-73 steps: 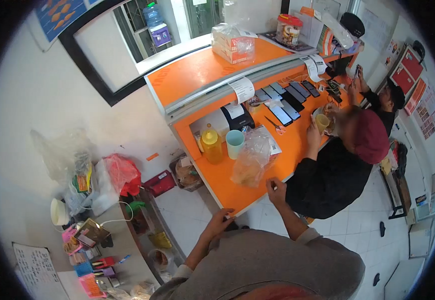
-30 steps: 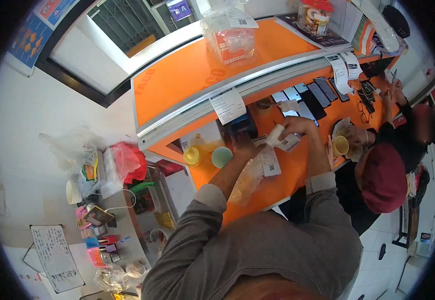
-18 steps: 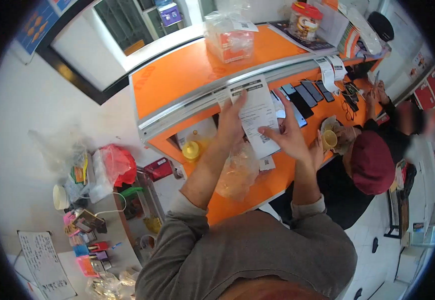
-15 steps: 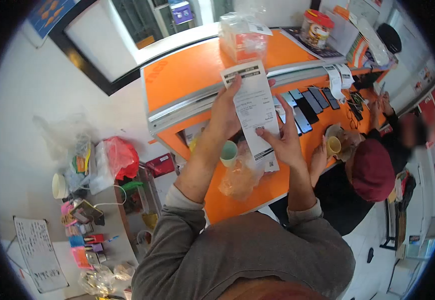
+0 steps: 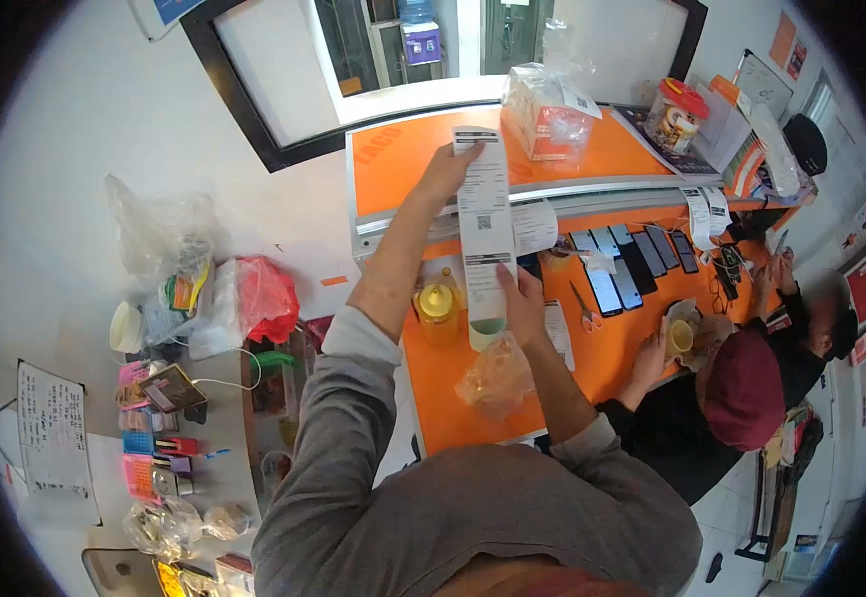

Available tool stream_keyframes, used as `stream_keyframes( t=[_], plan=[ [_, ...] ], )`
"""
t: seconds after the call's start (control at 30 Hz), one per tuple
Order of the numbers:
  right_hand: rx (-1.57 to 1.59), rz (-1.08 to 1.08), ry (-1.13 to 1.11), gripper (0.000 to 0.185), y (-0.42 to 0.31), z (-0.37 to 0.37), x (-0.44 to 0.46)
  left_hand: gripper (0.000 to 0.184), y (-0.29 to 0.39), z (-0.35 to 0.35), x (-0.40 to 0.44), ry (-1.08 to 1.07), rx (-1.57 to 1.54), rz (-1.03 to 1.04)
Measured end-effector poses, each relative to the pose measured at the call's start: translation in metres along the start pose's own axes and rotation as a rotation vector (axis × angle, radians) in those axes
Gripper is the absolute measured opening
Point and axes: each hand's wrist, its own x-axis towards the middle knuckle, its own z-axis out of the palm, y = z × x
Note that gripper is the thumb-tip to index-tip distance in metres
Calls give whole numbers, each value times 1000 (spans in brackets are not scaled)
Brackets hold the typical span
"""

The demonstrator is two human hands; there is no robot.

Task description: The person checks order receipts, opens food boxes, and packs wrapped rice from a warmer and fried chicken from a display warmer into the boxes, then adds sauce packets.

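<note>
Between my two hands stretches a long printed paper receipt, upright, with a QR code in its middle. My left hand pinches its upper left edge over the raised counter. Lower down, my right hand grips the strip, thumb on its front. Just below that hand are a pale green cup and a crumpled clear plastic bag. A yellow-lidded jar stands to their left. Another printed slip shows behind the receipt.
Several phones and scissors lie on the orange desk. At right, a person in a maroon head covering holds a yellow cup; another person sits beyond. A bagged box tops the counter.
The receipt hangs straighter and shows a longer printed strip, with my hands farther apart. The camera view has turned, so the scissors and yellow-lidded jar now show.
</note>
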Motion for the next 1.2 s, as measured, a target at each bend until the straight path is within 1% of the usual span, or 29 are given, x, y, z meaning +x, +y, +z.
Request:
stream_keyframes(
  t=[0.03,0.07,0.13,0.2,0.23,0.27,0.3,0.37,0.4,0.43,0.5,0.53,0.6,0.63,0.7,0.77,0.83,0.87,0.97,1.0,1.03,1.13,1.17,1.2],
  plan=[
    [-82,-36,-2,33,4,2,7,43,-4,-6,5,40,82,22],
    [-51,-10,7,34,9,3,12,43,-8,-11,11,80,165,46],
    [15,46,26,34,16,5,19,44,-49,-29,40,701,740,564],
    [13,16,26,34,17,6,23,45,-47,-29,31,907,978,852],
    [7,3,25,34,17,6,25,47,-21,-16,-4,806,930,871],
    [3,6,25,33,15,5,26,48,-9,-5,-38,707,880,883],
    [0,10,25,33,12,5,27,48,-17,1,-63,359,858,732],
    [53,5,17,31,14,5,35,51,-29,19,-106,-12,1027,624],
    [109,1,9,30,21,5,40,54,-32,32,-118,-45,1237,669],
    [164,-3,-1,29,21,6,41,58,-40,37,-119,15,1262,689],
    [66,-1,52,26,13,10,38,65,-57,40,-116,139,1309,731],
    [18,-1,78,25,9,12,36,67,-62,39,-115,142,1306,725],
    [143,-37,71,21,21,12,34,71,-67,37,-111,148,1302,718],
    [206,-55,67,20,30,12,33,70,-64,39,-111,147,1300,698],
    [211,-163,20,21,57,23,31,70,-59,45,-115,141,1295,655],
    [170,-152,-10,25,75,33,25,66,-62,45,-113,174,1312,686],
    [88,-23,-26,29,75,40,14,59,-68,43,-109,190,1324,700],
    [48,5,-74,30,74,37,8,55,-70,40,-104,193,1328,702],
    [17,51,-156,31,22,18,-12,43,-75,26,-101,194,1320,676],
    [67,39,-139,30,12,11,-13,39,-76,22,-101,192,1313,662],
    [117,27,-121,29,2,1,-13,40,-71,24,-110,201,1276,693],
    [474,358,-352,29,-31,-37,9,40,-74,37,-156,190,1194,746],
    [232,319,-177,27,-35,-29,14,40,-81,43,-166,168,1183,746],
    [65,171,-245,27,-38,-32,20,39,-87,49,-175,147,1172,746]
  ],
)
